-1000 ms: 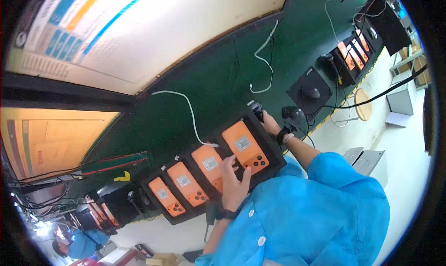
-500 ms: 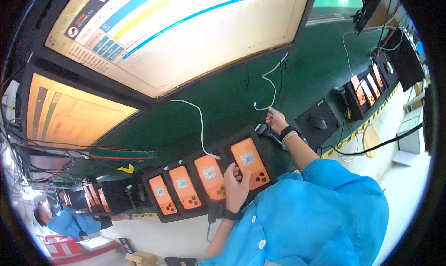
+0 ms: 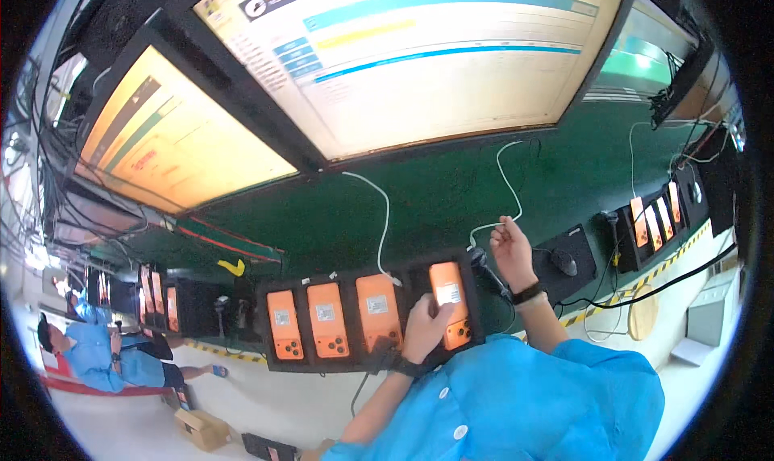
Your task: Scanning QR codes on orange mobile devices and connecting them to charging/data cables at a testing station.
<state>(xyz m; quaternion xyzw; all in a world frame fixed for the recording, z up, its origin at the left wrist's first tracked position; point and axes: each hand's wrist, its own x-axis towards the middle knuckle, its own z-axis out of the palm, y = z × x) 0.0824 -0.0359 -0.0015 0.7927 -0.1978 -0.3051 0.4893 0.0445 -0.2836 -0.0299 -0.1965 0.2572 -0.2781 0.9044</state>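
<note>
Several orange phones with white labels lie in a black foam tray; at its right end, one orange phone (image 3: 449,304) is tilted, looking narrower than the others. My left hand (image 3: 425,328) is at that phone's left edge, thumb across its back and fingers curled behind, gripping it. My right hand (image 3: 512,253) is raised beyond the tray, thumb and fingertips pinched on a white cable (image 3: 513,191). That cable's plug end hangs left of my fingers, near a black handheld scanner (image 3: 479,259). A second white cable (image 3: 386,231) ends at the top of the third phone (image 3: 378,309).
Two lit monitors, one large (image 3: 435,82) and one smaller (image 3: 177,139), stand behind the green bench (image 3: 322,227). Right of my hand lies a mouse (image 3: 563,261) on a black pad. Another phone tray (image 3: 645,251) is farther right. A co-worker (image 3: 101,352) stands at left.
The view has swung, shifting the scene. My left hand has tilted the right-end phone, which lay flatter before. My right hand still pinches the white cable, whose curve has changed.
</note>
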